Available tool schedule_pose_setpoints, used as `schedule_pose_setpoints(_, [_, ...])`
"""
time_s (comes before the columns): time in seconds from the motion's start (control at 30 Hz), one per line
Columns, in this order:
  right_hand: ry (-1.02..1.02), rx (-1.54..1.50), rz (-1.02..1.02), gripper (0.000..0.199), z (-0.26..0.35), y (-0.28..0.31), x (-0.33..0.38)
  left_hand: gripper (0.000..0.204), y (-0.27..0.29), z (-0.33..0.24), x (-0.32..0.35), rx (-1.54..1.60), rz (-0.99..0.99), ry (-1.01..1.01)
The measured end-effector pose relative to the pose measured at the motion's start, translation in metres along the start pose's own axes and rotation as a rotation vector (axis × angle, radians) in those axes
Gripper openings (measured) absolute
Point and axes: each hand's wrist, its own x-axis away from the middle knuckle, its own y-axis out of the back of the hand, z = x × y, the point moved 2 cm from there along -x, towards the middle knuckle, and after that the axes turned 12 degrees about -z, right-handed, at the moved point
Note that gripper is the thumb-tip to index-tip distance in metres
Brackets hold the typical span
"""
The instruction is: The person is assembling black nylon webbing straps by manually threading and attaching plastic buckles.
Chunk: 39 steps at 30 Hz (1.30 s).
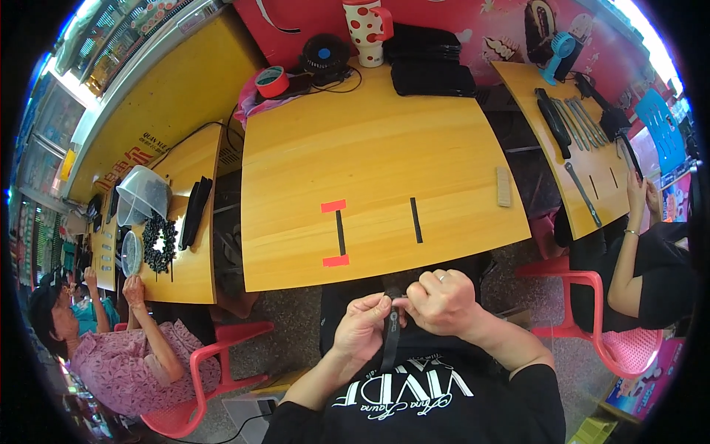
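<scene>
Pinching a black strap (391,339), the left hand (361,325) sits beside the curled right hand (445,303), whose grip is unclear; work seems unfinished.

Black strip (390,344) — narrow, flat | pale marking near far end | held between hands (362,325)

Pink wall (436,11) is running along the back; yellow wall (174,92) is angling off left. Middle table (370,148) is standing between left table (198,274) and right table (521,81), all wood-toned. Left chair (237,334) and right chair (577,277), both reddish-pink, are resting on grey speckled floor (292,314). Bright light (651,33) is showing upper right.
</scene>
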Motion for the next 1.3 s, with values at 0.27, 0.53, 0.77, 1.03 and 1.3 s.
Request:
schedule_pose_setpoints(0.27, [0.105,-0.012,0.106,0.039,-0.008,0.011,-0.011,0.02,0.008,-0.01,-0.002,-0.167,0.129,0.033])
schedule_pose_setpoints(0.53, [0.143,-0.067,0.058,0.039,-0.01,0.015,-0.017,0.023,-0.007,-0.014,-0.002,-0.104,0.11,0.019])
schedule_pose_setpoints(0.77, [0.362,-0.075,-0.021,0.043,0.004,0.031,-0.034,0.023,-0.037,-0.042,-0.016,-0.057,0.022,-0.097])
schedule_pose_setpoints(1.03, [0.051,0.013,-0.077,0.059,-0.014,0.044,-0.048,0.028,-0.045,-0.056,-0.024,-0.021,0.03,-0.141])
schedule_pose_setpoints(1.3, [-0.157,-0.088,0.032,0.07,-0.032,0.028,-0.052,0.027,-0.039,-0.043,-0.022,-0.043,0.064,-0.125])
